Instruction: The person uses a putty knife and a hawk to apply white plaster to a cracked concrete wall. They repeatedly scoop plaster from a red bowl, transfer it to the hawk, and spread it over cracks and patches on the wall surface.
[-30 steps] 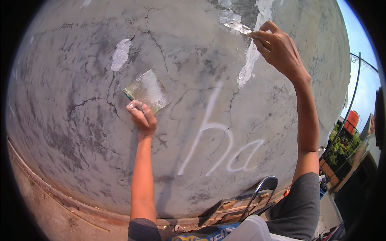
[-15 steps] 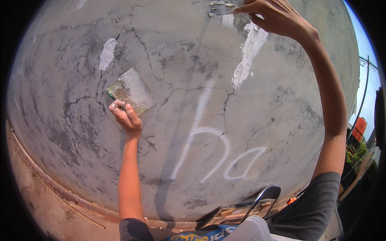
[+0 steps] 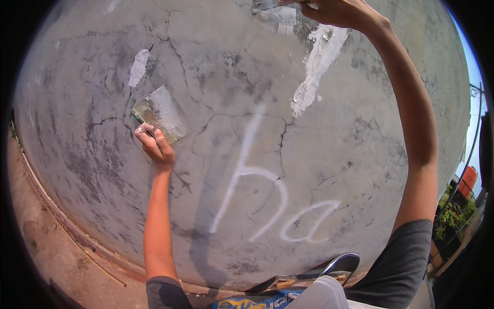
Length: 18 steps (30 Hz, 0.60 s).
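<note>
My left hand [image 3: 156, 147] grips the edge of a flat square plate [image 3: 163, 110], smeared with whitish putty, in front of the cracked grey wall [image 3: 216, 67]. At the top edge my right hand [image 3: 342, 13] is closed on a thin flat blade, seemingly a putty knife [image 3: 268, 5], partly cut off by the frame. Just under the blade, a thin pale smear of filler [image 3: 278, 18] lies on the wall. A long, rough strip of white putty [image 3: 320, 67] runs downward below my right hand. Above the plate is a smaller white patch [image 3: 138, 68] on another crack.
White painted strokes [image 3: 234, 180] mark the lower wall. A chrome-rimmed chair [image 3: 343, 262] and wood pieces stand at the wall's foot, near my body. Bare ground [image 3: 38, 232] lies at left. Beyond the wall's right end are an orange tank [image 3: 467, 181] and green plants [image 3: 453, 216].
My right hand and the blade have moved up and slightly left, partly out of the frame. A pale smear shows below the blade. The left hand keeps its hold on the plate.
</note>
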Available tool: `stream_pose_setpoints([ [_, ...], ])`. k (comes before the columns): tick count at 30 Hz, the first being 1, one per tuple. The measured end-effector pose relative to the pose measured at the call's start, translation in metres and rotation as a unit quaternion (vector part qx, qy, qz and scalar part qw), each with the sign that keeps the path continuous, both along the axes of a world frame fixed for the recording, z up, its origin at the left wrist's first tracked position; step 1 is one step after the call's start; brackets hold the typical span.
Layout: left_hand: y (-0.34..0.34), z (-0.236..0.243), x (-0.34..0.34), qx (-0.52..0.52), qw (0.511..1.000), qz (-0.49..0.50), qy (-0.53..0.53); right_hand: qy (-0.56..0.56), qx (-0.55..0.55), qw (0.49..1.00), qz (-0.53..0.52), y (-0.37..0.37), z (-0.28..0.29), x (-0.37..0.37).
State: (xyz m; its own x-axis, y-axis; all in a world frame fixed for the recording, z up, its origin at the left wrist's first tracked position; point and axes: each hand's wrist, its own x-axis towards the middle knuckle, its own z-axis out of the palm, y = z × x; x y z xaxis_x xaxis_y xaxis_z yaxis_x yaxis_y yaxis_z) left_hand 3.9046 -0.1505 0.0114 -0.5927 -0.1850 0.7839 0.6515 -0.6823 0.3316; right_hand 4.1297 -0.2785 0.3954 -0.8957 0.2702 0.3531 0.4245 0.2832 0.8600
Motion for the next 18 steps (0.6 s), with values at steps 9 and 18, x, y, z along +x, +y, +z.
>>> stream_pose_setpoints([
  [9, -0.002, 0.003, 0.005, 0.000, 1.000, -0.008, -0.002, 0.072, 0.080, 0.988, -0.111, -0.058, -0.029, 0.033],
  [18, -0.001, 0.004, 0.000, 0.001, 1.000, -0.015, 0.003, 0.024, 0.044, 0.981, -0.188, -0.020, -0.035, 0.018],
])
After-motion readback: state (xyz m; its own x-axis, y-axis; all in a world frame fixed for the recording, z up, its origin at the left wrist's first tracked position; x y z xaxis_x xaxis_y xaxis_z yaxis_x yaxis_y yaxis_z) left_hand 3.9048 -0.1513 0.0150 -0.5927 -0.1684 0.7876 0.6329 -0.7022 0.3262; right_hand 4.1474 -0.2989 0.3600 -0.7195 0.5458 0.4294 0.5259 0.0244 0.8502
